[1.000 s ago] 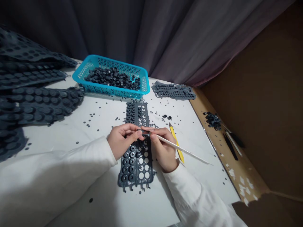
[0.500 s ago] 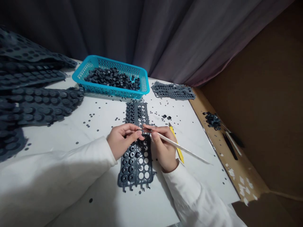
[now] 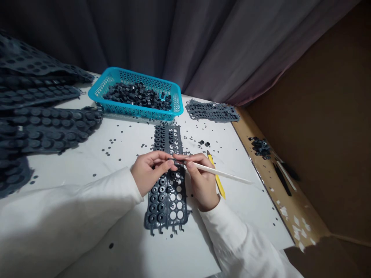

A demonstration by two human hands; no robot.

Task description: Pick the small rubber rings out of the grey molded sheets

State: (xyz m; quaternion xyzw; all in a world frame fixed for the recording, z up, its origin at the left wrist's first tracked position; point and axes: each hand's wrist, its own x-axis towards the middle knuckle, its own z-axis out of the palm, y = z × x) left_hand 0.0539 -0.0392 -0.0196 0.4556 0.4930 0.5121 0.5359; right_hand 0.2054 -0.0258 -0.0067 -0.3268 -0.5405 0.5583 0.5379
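Note:
A long dark grey rubber sheet (image 3: 167,197) of ring-shaped parts lies on the white table (image 3: 121,231), several of its holes punched empty. My left hand (image 3: 149,172) rests on the sheet's middle, its fingers pinched together at the sheet. My right hand (image 3: 199,179) is closed around a thin white stick (image 3: 223,174) whose tip meets the sheet right beside my left fingertips. The spot where the tip touches is hidden by my fingers.
A blue basket (image 3: 176,102) of loose black rings stands behind the sheet. Stacked rubber sheets (image 3: 43,127) fill the left. A spent sheet (image 3: 211,112) lies far right, a yellow pencil-like tool (image 3: 218,185) by my right hand. Small punched discs litter the table. Cardboard (image 3: 290,200) borders the right edge.
The white stick has swung to a flatter angle, its far end rising. My right hand shifted slightly upward. The left hand has stayed in place.

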